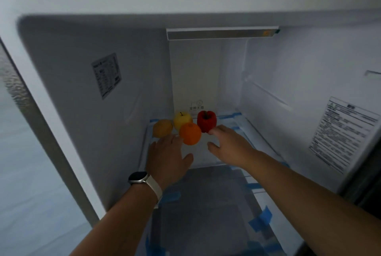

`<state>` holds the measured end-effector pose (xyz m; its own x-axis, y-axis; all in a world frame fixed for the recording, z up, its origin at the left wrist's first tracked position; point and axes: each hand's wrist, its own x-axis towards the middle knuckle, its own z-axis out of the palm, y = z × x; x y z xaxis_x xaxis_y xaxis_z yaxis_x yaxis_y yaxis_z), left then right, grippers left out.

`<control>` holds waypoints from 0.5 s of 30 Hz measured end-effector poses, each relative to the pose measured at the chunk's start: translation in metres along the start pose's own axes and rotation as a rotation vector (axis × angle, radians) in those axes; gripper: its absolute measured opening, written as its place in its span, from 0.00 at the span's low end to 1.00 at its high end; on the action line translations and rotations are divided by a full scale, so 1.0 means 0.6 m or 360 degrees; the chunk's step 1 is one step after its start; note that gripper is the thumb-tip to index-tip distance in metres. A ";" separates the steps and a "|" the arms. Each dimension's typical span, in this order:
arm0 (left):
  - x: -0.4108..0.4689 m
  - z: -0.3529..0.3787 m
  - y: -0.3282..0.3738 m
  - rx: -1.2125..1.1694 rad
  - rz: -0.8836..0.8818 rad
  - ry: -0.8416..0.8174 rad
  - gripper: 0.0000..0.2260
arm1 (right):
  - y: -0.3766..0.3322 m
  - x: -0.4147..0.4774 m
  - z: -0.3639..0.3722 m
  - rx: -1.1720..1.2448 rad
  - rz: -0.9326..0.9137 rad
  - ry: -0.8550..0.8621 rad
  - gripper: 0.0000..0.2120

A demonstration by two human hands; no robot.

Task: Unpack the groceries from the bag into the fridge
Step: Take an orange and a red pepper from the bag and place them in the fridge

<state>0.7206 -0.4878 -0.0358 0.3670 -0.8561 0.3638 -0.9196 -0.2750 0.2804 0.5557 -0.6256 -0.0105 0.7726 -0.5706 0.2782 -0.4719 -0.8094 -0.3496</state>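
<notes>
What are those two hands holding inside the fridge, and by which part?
Nothing is held. The left hand is open beside the orange; the right hand is open too, fingertips low by the red pepper, touch uncertain.

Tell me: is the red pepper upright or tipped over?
Upright: the red pepper stands on the shelf with its stem on top.

A dark-faced watch (137,177) on a pale strap sits at a wrist, near the left edge of the lower shelf (206,204). A printed label (106,75) sticks to the left side wall (72,94). A larger label (343,132), dense with text, is on the right side. Strips of blue tape (260,219) mark the shelf edges and corners. A long light bar (221,34) runs above the back panel (193,74).
</notes>
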 end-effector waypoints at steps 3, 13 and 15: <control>-0.014 0.005 -0.002 -0.0061 0.0061 0.0000 0.36 | -0.008 -0.030 -0.012 -0.0132 0.0021 -0.0022 0.21; -0.079 -0.015 0.005 -0.0052 0.0236 -0.0054 0.33 | -0.037 -0.136 -0.031 -0.0402 0.0026 -0.0013 0.24; -0.099 -0.023 0.008 -0.0036 0.0245 -0.0021 0.31 | -0.042 -0.150 -0.034 -0.0411 0.0000 -0.0013 0.23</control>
<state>0.6964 -0.4323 -0.0438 0.2198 -0.8931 0.3925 -0.9615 -0.1303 0.2419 0.4892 -0.5570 -0.0083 0.7756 -0.5702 0.2707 -0.5638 -0.8187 -0.1091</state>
